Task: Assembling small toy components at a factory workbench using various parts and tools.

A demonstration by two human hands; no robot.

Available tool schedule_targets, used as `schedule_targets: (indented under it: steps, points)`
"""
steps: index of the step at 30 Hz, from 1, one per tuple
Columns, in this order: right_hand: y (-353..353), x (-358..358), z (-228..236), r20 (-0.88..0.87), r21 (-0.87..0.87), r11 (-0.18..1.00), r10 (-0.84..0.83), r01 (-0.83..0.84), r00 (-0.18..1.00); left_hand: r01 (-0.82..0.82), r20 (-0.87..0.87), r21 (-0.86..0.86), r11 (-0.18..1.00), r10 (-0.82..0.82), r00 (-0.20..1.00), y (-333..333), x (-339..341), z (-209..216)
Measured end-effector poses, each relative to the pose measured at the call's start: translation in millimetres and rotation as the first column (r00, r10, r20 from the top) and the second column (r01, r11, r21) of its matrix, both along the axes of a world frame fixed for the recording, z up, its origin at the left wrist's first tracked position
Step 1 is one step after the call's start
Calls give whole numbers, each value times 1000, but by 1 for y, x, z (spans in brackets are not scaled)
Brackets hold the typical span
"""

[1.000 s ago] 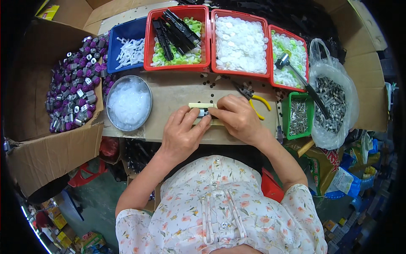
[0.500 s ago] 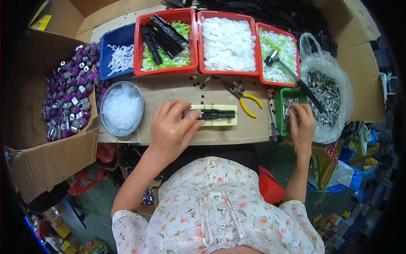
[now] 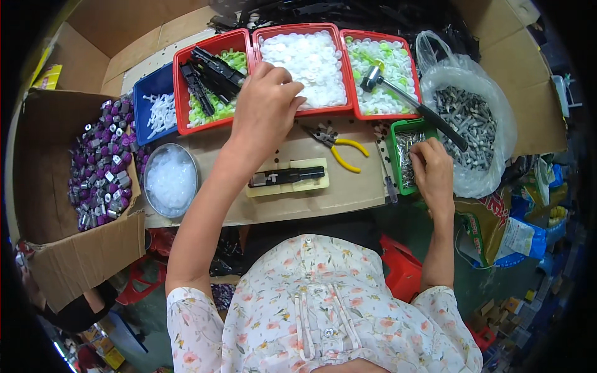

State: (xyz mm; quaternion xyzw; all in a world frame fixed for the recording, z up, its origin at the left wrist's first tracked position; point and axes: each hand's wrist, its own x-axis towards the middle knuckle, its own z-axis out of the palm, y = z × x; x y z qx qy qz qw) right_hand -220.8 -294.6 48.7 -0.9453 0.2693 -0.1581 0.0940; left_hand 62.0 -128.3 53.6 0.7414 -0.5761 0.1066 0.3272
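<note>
My left hand (image 3: pixel 266 102) reaches over the near edge of the red bin of small white discs (image 3: pixel 311 65). Its fingers are curled together, and whatever they may hold is hidden. Below it, a black moulded part (image 3: pixel 287 175) lies in a cream block-like holder (image 3: pixel 264 191) on the cardboard worktop. My right hand (image 3: pixel 433 173) is at the edge of a green tray (image 3: pixel 391 149) of small metal pins or screws (image 3: pixel 407 146). Thumb and fingertips there are pinched together, with anything between them too small to make out.
Yellow-handled pliers (image 3: pixel 343 151) and a hammer (image 3: pixel 416 105) lie nearby, the hammer across a red bin. A bag of metal parts (image 3: pixel 469 124) stands right. Left are a metal bowl (image 3: pixel 170 177), a blue bin (image 3: pixel 142 93) and a box of purple-and-silver knobs (image 3: pixel 106 165).
My left hand has left the black part in the holder and moved up to the bin of white discs. My right hand stays at the green tray. The whole view has shifted slightly.
</note>
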Motion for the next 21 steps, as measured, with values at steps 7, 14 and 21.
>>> schedule_targets:
  steps: [7, 14, 21]
  points:
    - [6, 4, 5, 101, 166, 986, -25, 8, 995, 114, -59, 157, 981, -106, 993, -18, 8, -13]
    - [18, 27, 15, 177, 252, 967, -16, -29, 984, 186, -63, 143, 972, -179, 982, -24, 14, -11]
    - [30, 56, 19, 311, 291, 941, 79, -174, 947, 154, -11, 107, 982, -154, 988, -28, 17, -19]
